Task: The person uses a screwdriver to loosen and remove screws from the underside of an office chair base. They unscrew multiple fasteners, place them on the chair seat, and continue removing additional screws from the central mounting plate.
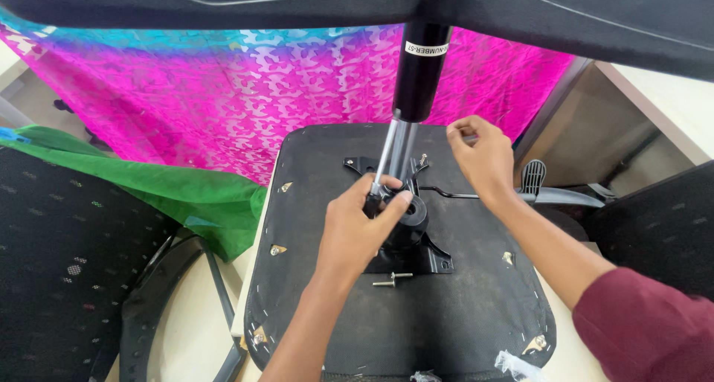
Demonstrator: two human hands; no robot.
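You are working on an upturned chair seat (446, 315), both hands at its centre mechanism.

Your left hand (361, 229) is wrapping around the base of the shiny piston rod (394, 155), thumb pressing on the black collar (409, 214) where the rod is entering the mechanism plate (435, 259). Your right hand (482, 155) is hovering just beside the rod, fingertips pressing together in a pinch; what they are pinching is too small to tell. The rod is rising into the black cylinder (420, 69) overhead. The seat is lying underside up on the desk (197, 330). A loose bolt (392, 279) is lying on the seat just below the plate, and a lever (550, 196) is sticking out to the right. Pink cloth (223, 92) and green cloth (193, 192) are hanging behind.
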